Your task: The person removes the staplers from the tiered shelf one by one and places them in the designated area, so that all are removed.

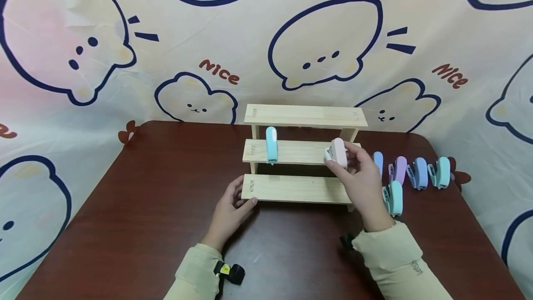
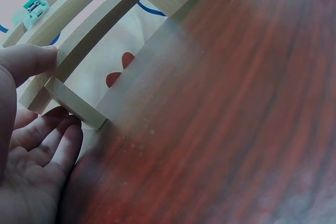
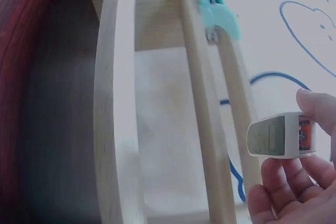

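Observation:
A three-tier wooden rack (image 1: 297,189) stands on the table. At its left end, my left hand (image 1: 228,211) grips the lowest board, thumb at the front edge and the other fingers behind and below, as the left wrist view shows. My right hand (image 1: 363,183) pinches a small white stapler (image 1: 339,153) between thumb and fingers, over the right part of the middle board. In the right wrist view the stapler's grey underside (image 3: 268,136) faces the camera. A turquoise stapler (image 1: 271,145) sits upright near the left end of the middle board.
Right of the rack, several staplers stand on the dark wooden table (image 1: 137,226): a purple one (image 1: 399,169), a blue one (image 1: 418,173), a mint one (image 1: 441,172) and a turquoise one (image 1: 393,198) closer in. A cartoon-printed cloth (image 1: 250,36) hangs behind the table.

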A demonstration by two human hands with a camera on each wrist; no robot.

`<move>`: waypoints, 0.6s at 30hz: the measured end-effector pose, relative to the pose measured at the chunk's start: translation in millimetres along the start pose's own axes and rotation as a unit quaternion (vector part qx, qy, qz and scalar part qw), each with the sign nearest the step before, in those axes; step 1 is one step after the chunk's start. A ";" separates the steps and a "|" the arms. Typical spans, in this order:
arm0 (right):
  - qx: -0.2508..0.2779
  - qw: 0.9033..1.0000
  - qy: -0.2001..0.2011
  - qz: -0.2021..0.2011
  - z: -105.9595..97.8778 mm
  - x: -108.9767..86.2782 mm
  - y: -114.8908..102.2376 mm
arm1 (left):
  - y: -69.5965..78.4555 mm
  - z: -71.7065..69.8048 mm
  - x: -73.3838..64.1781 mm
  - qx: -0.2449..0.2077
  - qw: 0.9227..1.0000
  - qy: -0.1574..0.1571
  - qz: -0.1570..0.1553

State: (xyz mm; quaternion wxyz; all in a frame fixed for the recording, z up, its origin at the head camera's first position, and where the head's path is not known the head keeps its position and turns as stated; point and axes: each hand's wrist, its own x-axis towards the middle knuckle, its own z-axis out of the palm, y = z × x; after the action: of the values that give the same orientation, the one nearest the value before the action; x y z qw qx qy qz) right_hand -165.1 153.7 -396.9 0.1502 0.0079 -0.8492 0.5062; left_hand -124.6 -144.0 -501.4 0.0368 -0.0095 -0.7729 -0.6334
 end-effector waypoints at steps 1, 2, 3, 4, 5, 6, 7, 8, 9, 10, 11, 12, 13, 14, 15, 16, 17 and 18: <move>0.001 1.000 0.005 0.002 -4.2 -2.5 1.6 | -0.3 0.1 0.1 0.001 1.000 0.000 0.001; 0.003 1.000 0.012 0.002 -8.3 -4.8 3.2 | -0.7 0.1 0.2 -0.001 1.000 0.001 0.001; 0.004 1.000 0.018 0.003 -12.5 -7.0 4.8 | -1.1 0.3 0.4 -0.001 1.000 0.002 0.002; 0.004 1.000 0.024 0.004 -16.5 -8.8 6.8 | -1.4 0.3 0.5 -0.001 1.000 0.003 0.002; 0.004 1.000 0.030 0.006 -20.7 -10.4 8.5 | -1.5 0.2 0.7 -0.002 1.000 0.004 0.003; 0.002 0.999 0.035 0.007 -24.8 -11.7 10.3 | -1.8 0.4 0.9 0.000 1.000 0.004 0.003; -0.002 0.999 0.040 0.010 -29.0 -12.9 11.9 | -1.5 0.0 0.8 -0.002 1.000 0.003 0.002; -0.006 0.999 0.045 0.014 -33.2 -13.6 13.8 | -1.3 -0.4 0.7 -0.003 1.000 0.003 0.001; -0.008 0.999 0.050 0.019 -37.2 -14.2 15.2 | -1.0 -0.8 0.6 -0.003 1.000 0.003 0.000; -0.011 0.998 0.053 0.024 -41.3 -14.2 17.2 | -0.6 -1.3 0.6 -0.004 1.000 0.003 0.000; -0.013 0.998 0.057 0.030 -45.3 -14.1 18.6 | -0.4 -1.7 0.5 -0.005 1.000 0.004 0.000; -0.016 0.997 0.061 0.036 -49.3 -13.9 19.9 | -0.2 -2.0 0.5 -0.006 1.000 0.004 -0.001; -0.018 0.997 0.066 0.042 -53.3 -13.2 21.6 | -0.1 -2.3 0.5 -0.007 1.000 0.005 -0.001; -0.019 0.996 0.070 0.049 -57.4 -12.4 23.5 | -0.3 -2.2 0.6 -0.008 1.000 0.005 -0.001; -0.024 0.995 0.074 0.059 -61.7 -11.4 25.7 | -0.4 -2.0 0.7 -0.009 1.000 0.004 0.000; -0.031 0.994 0.078 0.067 -66.3 -10.1 28.8 | -0.7 -1.4 0.7 -0.010 1.000 0.003 0.000; -0.041 0.993 0.081 0.075 -71.0 -9.1 31.8 | -1.2 -0.8 0.7 -0.010 1.000 0.001 0.000; -0.051 0.992 0.083 0.084 -75.9 -7.9 36.0 | -1.6 0.0 0.8 -0.009 1.000 -0.002 -0.001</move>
State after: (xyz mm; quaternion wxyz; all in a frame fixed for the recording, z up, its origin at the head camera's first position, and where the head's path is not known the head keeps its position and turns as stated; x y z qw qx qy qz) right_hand -144.8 235.6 -396.2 0.1775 -0.1127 -0.8564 0.4716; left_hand -125.5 -144.4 -502.9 0.0350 -0.0105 -0.7673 -0.6403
